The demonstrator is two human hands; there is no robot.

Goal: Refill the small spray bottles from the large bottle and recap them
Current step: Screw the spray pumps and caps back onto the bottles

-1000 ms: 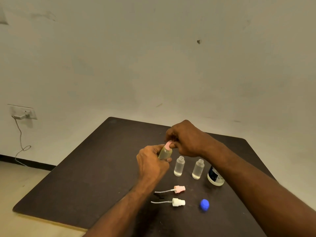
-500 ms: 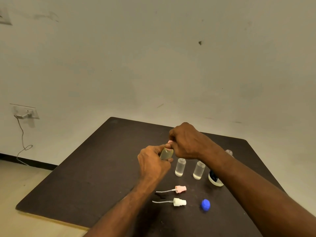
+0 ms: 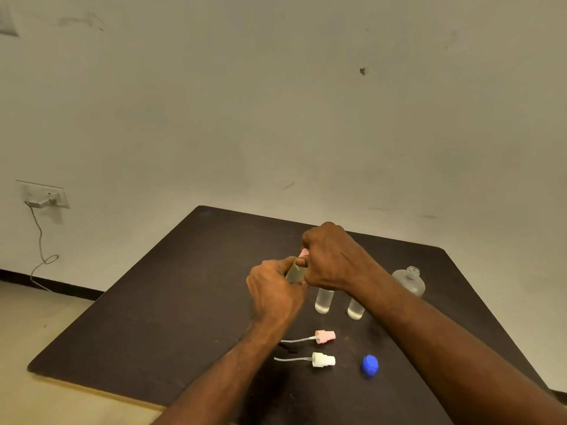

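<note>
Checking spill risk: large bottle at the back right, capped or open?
Open. The large bottle stands upright with its bare threaded neck showing, and the blue cap lies apart on the table.

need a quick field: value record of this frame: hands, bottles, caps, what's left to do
left hand: grips small spray bottle, held above the table
right hand: grip on pink spray cap at that bottle's neck
open small bottles: two, upright, uncapped
loose spray caps: pink, white, both lying flat
large bottle: upright, uncapped
blue cap: on table, near edge
remaining: two small bottles to cap
</note>
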